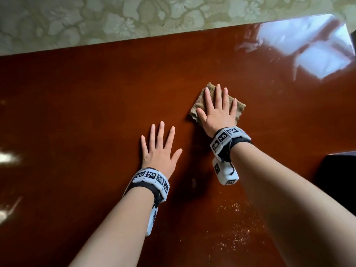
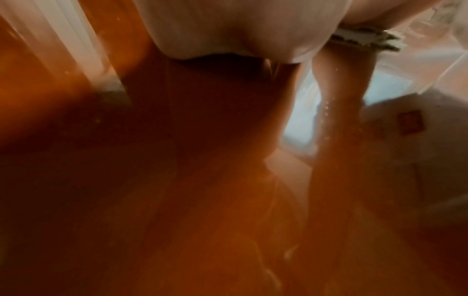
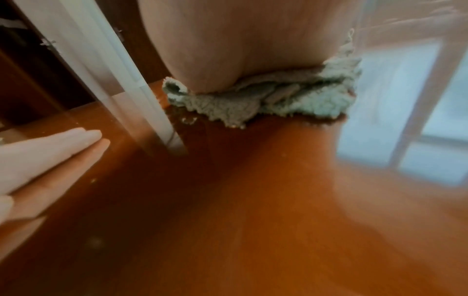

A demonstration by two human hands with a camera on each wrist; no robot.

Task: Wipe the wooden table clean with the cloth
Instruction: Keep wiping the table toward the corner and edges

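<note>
Fingers [image 1: 218, 97] flat on cloth [image 1: 239, 107], mid-table [image 1: 96, 93], edges far.

Glossy reddish-brown wooden table [image 1: 86, 97], crumpled tan cloth [image 1: 209, 93] on it, pale crumbs [image 1: 234, 224] (near edge)

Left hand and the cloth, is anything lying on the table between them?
No. In the head view only bare wooden table separates the left hand from the cloth pressed under the right hand.
</note>
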